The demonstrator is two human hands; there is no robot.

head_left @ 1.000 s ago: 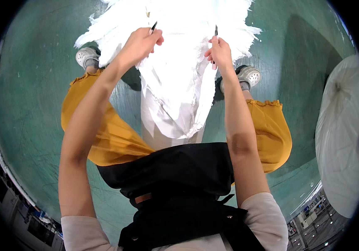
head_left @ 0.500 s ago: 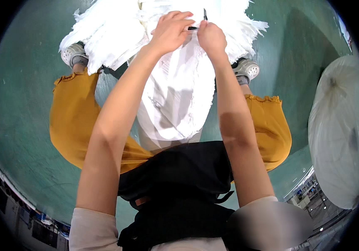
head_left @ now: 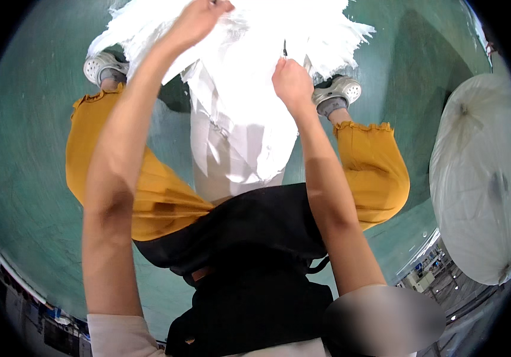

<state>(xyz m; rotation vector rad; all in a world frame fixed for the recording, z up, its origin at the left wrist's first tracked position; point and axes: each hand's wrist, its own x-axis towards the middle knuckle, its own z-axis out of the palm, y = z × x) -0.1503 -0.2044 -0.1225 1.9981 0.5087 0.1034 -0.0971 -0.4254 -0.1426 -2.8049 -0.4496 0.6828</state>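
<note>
Pale bag (head_left: 475, 184) (contents indistinct) well apart from white material (head_left: 246, 83)

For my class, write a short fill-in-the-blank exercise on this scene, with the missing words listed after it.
1. The right hand holds a thin pointed tool whose tip points toward the picture's ____ edge.
2. The hand nearer that edge is the person's ____ one.
3. White ragged-edged material lies ____ the two pale clogs.
4. The floor is coloured ____.

Missing words: top; left; between; green.
</note>
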